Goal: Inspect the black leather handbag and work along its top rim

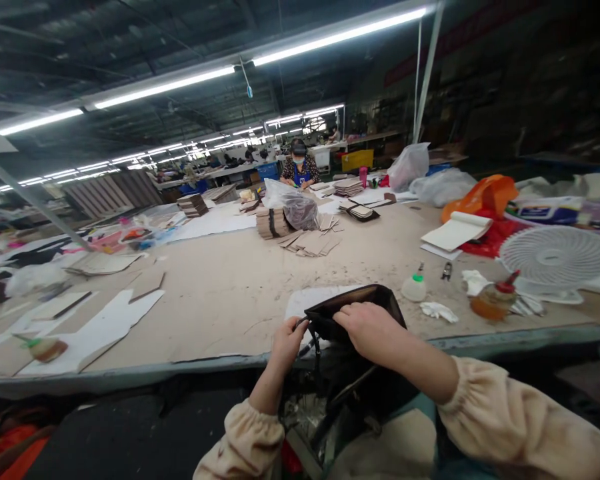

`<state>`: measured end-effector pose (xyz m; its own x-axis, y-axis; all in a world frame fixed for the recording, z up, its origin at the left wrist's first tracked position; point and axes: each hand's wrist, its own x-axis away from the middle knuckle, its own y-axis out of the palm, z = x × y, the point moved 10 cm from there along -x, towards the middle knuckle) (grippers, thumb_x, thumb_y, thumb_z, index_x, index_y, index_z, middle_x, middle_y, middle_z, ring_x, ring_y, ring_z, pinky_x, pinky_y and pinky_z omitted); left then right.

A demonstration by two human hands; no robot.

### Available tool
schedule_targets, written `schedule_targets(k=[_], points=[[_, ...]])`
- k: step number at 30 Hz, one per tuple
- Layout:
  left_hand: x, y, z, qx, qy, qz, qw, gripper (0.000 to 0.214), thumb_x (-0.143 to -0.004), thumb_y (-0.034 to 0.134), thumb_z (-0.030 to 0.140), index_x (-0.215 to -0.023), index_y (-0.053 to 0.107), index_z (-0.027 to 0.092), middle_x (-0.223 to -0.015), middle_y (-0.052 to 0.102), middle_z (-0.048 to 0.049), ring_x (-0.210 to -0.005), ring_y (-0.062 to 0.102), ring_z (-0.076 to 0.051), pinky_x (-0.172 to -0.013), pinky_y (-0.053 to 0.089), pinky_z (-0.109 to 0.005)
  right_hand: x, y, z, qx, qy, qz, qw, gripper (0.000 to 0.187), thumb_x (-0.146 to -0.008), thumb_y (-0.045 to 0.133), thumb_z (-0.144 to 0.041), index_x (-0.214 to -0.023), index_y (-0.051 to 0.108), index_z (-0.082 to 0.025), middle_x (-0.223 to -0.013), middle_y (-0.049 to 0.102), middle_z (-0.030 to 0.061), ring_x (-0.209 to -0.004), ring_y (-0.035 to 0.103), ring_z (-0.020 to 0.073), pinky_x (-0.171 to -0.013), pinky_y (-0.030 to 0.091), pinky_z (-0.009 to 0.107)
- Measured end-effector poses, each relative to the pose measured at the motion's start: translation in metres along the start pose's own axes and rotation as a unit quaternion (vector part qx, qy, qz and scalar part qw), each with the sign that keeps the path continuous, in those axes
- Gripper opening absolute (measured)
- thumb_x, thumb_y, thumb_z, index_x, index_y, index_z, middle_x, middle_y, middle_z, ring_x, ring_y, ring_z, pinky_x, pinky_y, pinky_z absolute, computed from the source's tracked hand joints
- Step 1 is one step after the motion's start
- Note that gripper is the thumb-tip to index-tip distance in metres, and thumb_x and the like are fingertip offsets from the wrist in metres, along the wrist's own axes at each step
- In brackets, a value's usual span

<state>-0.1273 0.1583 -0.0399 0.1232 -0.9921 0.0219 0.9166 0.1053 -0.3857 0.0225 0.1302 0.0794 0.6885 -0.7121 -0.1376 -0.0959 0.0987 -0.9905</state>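
A long, dim workshop under rows of strip lights, with a wide beige worktable (220,287) running from the near edge far back into the hall.

At the near edge, both hands work on a black, soft leather pouch with an open mouth (355,308), which rests partly on the tabletop over a white paper sheet (305,300) and partly hangs off the table's metal lip. The left hand (287,343) pinches the pouch's left corner, fingers closed on it beside a thin dark strap. The right hand (370,330) lies over the front wall, fingers curled on the rim, gripping it.

The pouch looks light and limp; it would likely sag if lifted by one corner, so the stiffer rim on both sides seems the best hold. The leather may be a little slick.

To the right stand a small white squeeze bottle with a green cap (414,287), crumpled white tissue (439,311), an amber bottle with a red cap (493,300) and a white round fan grille (557,257), all near. To the left lie white card offcuts (105,327). The open room is straight ahead, bare table up to loose brown card pieces (313,243) and a banded brown stack (273,223). Far back, a seated person in a patterned top (299,168) works.
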Motion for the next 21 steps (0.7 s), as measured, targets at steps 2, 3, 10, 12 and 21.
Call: schedule_targets(k=[2, 3, 10, 12, 21], points=[[-0.011, 0.006, 0.009, -0.004, 0.000, -0.005, 1.000, 0.036, -0.080, 0.047, 0.047, -0.066, 0.051, 0.014, -0.053, 0.039, 0.0046, -0.050, 0.035, -0.008, -0.050, 0.027, -0.019, -0.005, 0.003, 0.011, -0.006, 0.009, -0.012, 1.000, 0.015, -0.083, 0.049, -0.013, -0.093, 0.058, -0.019, -0.089, 0.060, 0.0042, -0.086, 0.056, 0.0225, -0.072, 0.041, 0.033], [-0.017, 0.011, 0.014, -0.005, 0.004, -0.010, 1.000, 0.036, -0.081, 0.046, 0.047, -0.065, 0.050, 0.014, -0.053, 0.040, 0.0044, -0.050, 0.036, -0.008, -0.050, 0.028, -0.019, -0.008, 0.002, 0.018, -0.011, 0.019, -0.009, 1.000, 0.012, -0.084, 0.053, -0.021, -0.095, 0.058, -0.019, -0.090, 0.060, 0.0043, -0.087, 0.056, 0.0232, -0.072, 0.041, 0.033], [-0.044, 0.038, 0.037, -0.051, 0.043, -0.050, 0.996, 0.023, -0.083, 0.048, 0.033, -0.075, 0.059, 0.015, -0.063, 0.054, 0.0002, -0.063, 0.050, -0.012, -0.059, 0.036, -0.022, -0.024, -0.006, 0.064, -0.019, 0.117, 0.011, 0.993, 0.021, -0.086, 0.054, -0.037, -0.083, 0.060, -0.018, -0.085, 0.063, 0.0059, -0.083, 0.059, 0.0232, -0.066, 0.039, 0.029], [-0.045, 0.032, 0.044, -0.046, 0.071, -0.040, 0.996, 0.019, -0.079, 0.053, 0.027, -0.091, 0.061, 0.015, -0.083, 0.062, -0.0033, -0.079, 0.056, -0.015, -0.071, 0.042, -0.025, -0.028, -0.005, 0.074, -0.026, 0.126, 0.005, 0.992, 0.020, -0.088, 0.051, -0.033, -0.078, 0.061, -0.019, -0.080, 0.064, 0.0038, -0.079, 0.059, 0.0204, -0.062, 0.037, 0.027], [-0.053, 0.035, 0.092, 0.033, 0.145, -0.034, 0.988, 0.051, -0.068, 0.070, 0.026, -0.117, 0.057, 0.018, -0.114, 0.059, -0.0065, -0.105, 0.055, -0.020, -0.095, 0.042, -0.033, -0.036, 0.002, 0.102, -0.059, 0.154, -0.015, 0.986, 0.023, -0.088, 0.053, -0.035, -0.073, 0.064, -0.021, -0.070, 0.063, -0.0005, -0.066, 0.057, 0.0146, -0.053, 0.031, 0.023]])
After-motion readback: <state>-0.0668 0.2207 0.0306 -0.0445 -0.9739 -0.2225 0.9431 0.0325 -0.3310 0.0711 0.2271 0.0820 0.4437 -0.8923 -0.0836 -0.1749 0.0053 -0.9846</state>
